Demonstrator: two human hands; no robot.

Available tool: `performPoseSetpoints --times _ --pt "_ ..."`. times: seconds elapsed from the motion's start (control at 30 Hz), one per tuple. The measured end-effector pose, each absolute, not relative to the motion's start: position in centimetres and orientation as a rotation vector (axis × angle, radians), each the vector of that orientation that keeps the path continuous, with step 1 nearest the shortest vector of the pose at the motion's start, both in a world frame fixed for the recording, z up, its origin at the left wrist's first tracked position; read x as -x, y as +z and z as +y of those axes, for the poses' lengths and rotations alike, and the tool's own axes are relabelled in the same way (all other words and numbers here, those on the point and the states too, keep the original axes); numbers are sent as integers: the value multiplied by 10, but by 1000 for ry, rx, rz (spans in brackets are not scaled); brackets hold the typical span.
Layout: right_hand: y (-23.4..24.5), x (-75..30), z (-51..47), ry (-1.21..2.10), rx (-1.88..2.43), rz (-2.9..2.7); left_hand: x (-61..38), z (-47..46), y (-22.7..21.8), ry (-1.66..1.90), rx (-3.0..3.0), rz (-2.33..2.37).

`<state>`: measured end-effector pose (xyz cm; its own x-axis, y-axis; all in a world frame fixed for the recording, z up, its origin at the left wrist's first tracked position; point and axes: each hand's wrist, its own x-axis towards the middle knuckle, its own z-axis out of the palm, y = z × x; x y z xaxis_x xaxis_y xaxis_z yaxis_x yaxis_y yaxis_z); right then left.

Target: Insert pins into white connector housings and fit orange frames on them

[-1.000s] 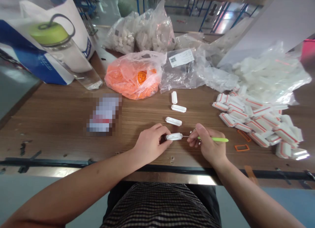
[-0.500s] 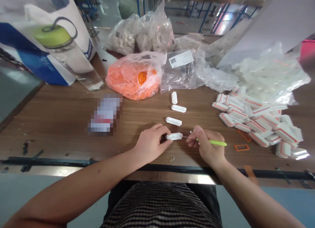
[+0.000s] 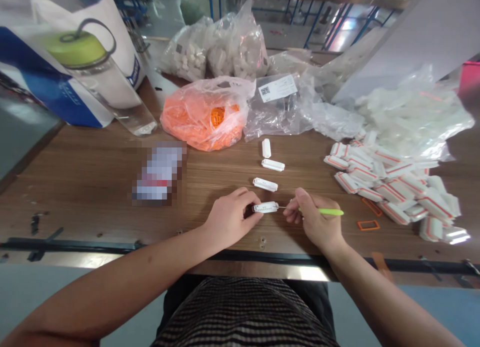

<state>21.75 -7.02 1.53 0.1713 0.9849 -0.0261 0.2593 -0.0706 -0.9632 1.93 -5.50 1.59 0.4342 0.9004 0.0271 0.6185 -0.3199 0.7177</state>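
Plastic tag (image 3: 265,207), white and oblong, with a row of small dark marks along its face: where does it lie?

Above the edge of a wooden table (image 3: 93,197), pinched at one end by the curled fingers of the left hand (image 3: 232,220).

And the right hand (image 3: 317,222)?

Fingers closed on a green-handled pick (image 3: 330,212), its thin metal tip at the tag's other end.

What lies nearby?

Three similar tags (image 3: 265,184), just beyond, in a loose column.

Workshop: bagged parts (image 3: 204,119) on workbench (image 3: 86,182)
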Motion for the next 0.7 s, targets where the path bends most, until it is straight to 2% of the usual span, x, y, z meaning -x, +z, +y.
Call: performPoseSetpoints --times 0.7 --pt "16 -216 -73 877 1461 -1294 -20 -55 15 591 -2048 1280"
